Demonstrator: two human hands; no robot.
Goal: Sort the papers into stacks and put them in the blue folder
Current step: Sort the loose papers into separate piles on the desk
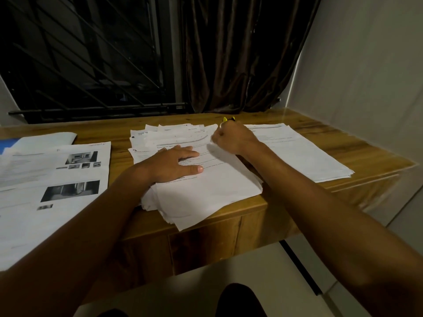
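Papers on a wooden worktop (pixel 119 143) below a barred window (pixel 91 53) and dark curtain (pixel 229 53).
The left hand (pixel 171 163) lies spread flat on the middle pile (pixel 206 191); the right hand (pixel 231 139) is curled at its far edge, grip unclear. A neat stack (pixel 304 156) lies right of the pile, photo pages (pixel 68 179) and blue folder (pixel 6 145) left.

Head camera looks forward-down, apparently close over the desk (pixel 343 138).
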